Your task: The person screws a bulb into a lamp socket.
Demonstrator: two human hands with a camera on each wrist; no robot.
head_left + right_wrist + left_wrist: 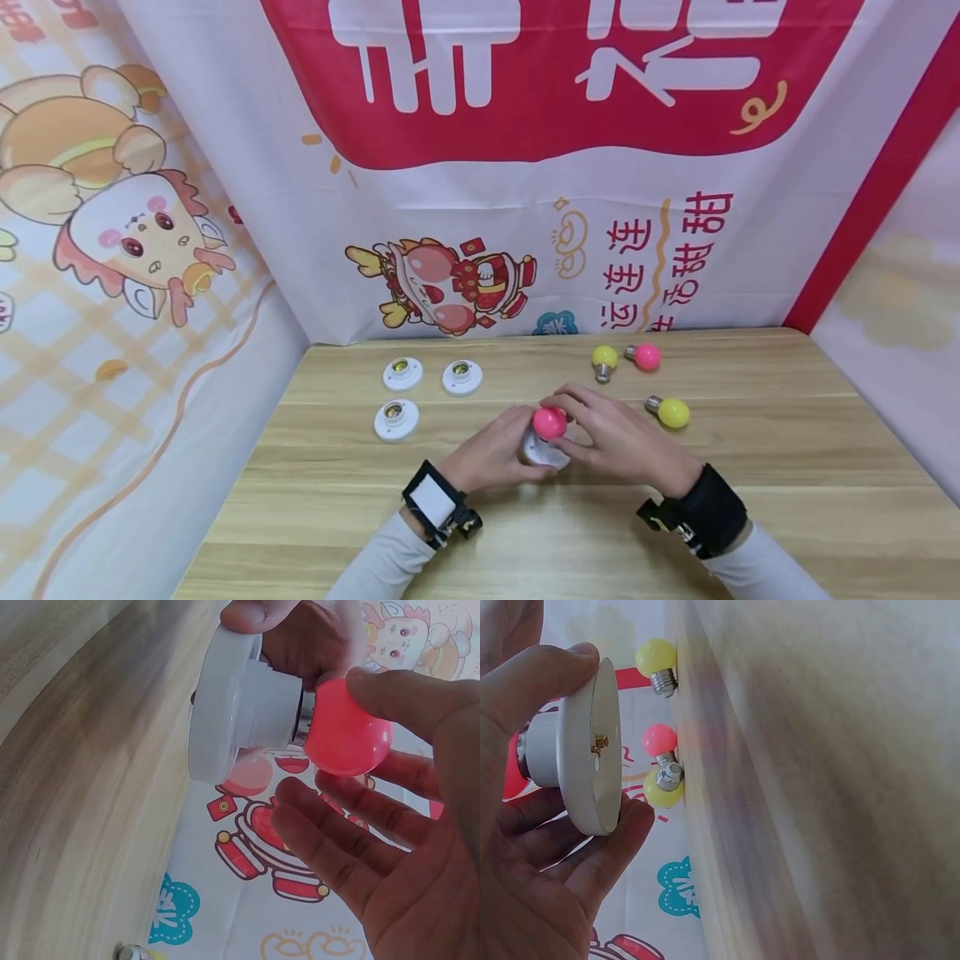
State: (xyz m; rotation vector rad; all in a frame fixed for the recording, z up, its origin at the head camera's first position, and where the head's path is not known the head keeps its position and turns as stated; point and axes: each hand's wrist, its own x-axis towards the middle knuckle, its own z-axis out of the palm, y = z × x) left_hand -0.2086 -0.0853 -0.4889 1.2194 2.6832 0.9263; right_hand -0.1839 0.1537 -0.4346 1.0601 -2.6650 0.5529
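Note:
Held above the wooden table is a round white lamp holder (pixel 232 705), with a pink light bulb (pixel 550 423) seated in its socket. My left hand (pixel 498 454) grips the lamp holder by its rim, thumb on one edge and fingers on the opposite one. The underside of the holder (pixel 609 769), with small brass screws, faces the table in the left wrist view. My right hand (pixel 618 433) has its thumb on the pink bulb and its fingers curved around the far side. A narrow band of the bulb's metal base shows between glass and socket.
Three white lamp holders (pixel 396 419) without bulbs lie on the table (pixel 315 500) at the left. To the right are two yellow bulbs (pixel 673 412) and another pink bulb (pixel 648 357). A printed cloth (pixel 450 192) hangs along the back edge.

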